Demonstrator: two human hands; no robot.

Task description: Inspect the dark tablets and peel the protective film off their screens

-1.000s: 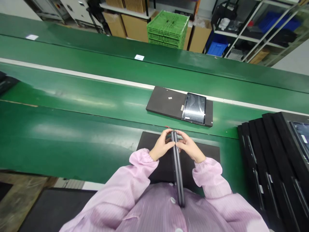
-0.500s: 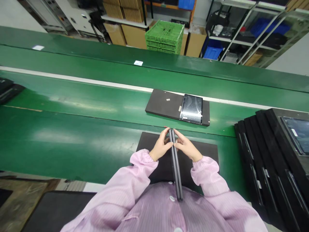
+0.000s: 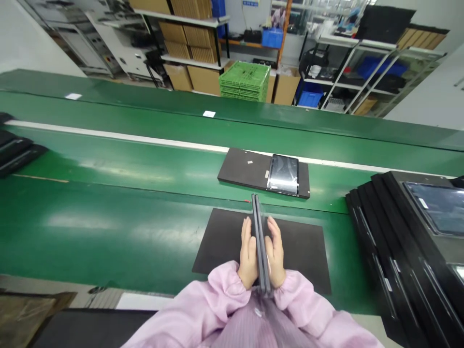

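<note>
Held item: two thin dark slabs [image 3: 259, 241], pressed face to face and stood on edge, seen edge-on; near end toward the person's chest, far end out over the black mat [image 3: 224, 237].
Left hand [image 3: 248, 253]: flat against the left face of the pair, fingers straight and pointing away from the body.
Right hand [image 3: 275, 253]: flat against the right face, mirroring the left; the two hands clamp the pair between the palms.
Support: the mat lies on the green desk [image 3: 108, 232]; whether the pair's lower edge touches the mat cannot be told.
Handling (judgement): slabs look stiff, flat and smooth-faced, likely light for their area; if they are screen panels like those nearby, fragile on the faces and corners. Smooth faces could slide against each other, so even palm pressure on both sides, or a hold at the long edges, seems the safest grip.
Nearby: dark tray with a glossy screen panel [image 3: 282, 175] on the belt beyond the mat; a row of black trays [image 3: 391, 251] leaning to the right; green crates [image 3: 245, 81] and cartons on shelves behind.
Labels: small white stickers on the far tray and on the belt; no writing legible. No brand readable.
</note>
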